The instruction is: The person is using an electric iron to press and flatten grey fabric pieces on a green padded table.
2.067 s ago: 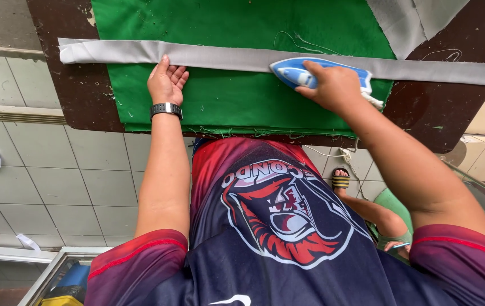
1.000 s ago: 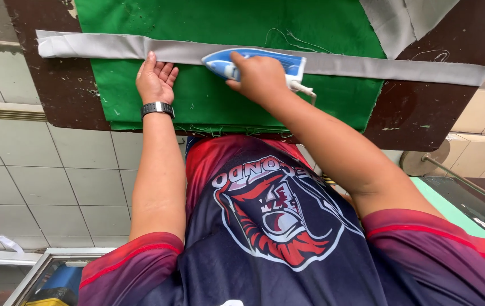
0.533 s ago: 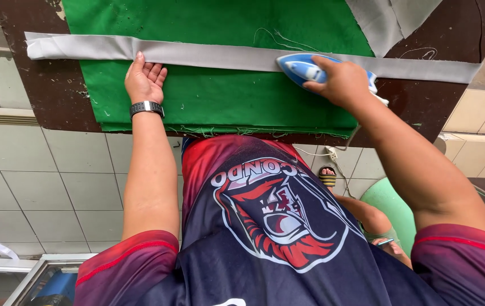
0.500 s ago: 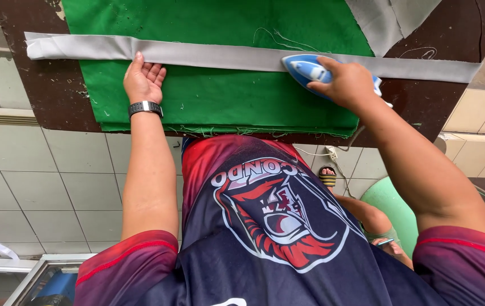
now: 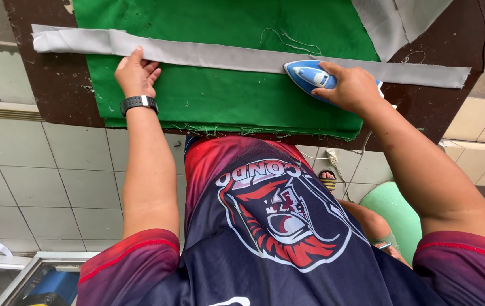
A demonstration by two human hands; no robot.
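Observation:
A long grey fabric strip (image 5: 220, 55) lies across a green cloth (image 5: 237, 96) on a dark brown table (image 5: 55, 90). My left hand (image 5: 136, 72), with a black watch on the wrist, rests flat beside the strip's near edge, fingertips touching it. My right hand (image 5: 351, 86) grips a blue and white iron (image 5: 306, 73) that sits on the strip right of the middle, its tip pointing left.
More grey fabric (image 5: 401, 22) lies at the table's far right corner. Loose threads dot the green cloth. A tiled floor (image 5: 44, 181) shows below the table's edge, with a green stool (image 5: 392, 209) at the right and a glass-topped box (image 5: 44, 277) at lower left.
The iron slid left along the strip, then back to the right; now it sits right of the middle. My left hand has stayed on the strip's left part.

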